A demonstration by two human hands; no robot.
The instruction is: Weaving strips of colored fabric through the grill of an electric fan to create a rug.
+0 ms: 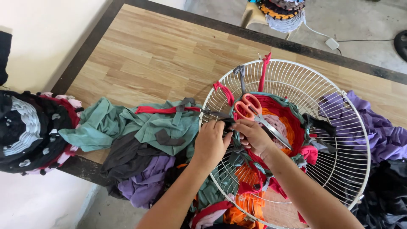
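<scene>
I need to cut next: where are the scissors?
In the head view, the red-handled scissors lie on the woven fabric inside the white wire fan guard, just above the right hand.

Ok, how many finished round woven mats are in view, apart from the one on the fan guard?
2: one dark mat at the table's left edge, one stack on the stool beyond the table; more may be hidden within it.

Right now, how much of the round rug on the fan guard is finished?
The woven centre of red, orange and teal strips is done. Both hands, left hand and right hand, work a dark strip at its edge. The outer wire fan guard is bare, and cloth pile waits.
</scene>
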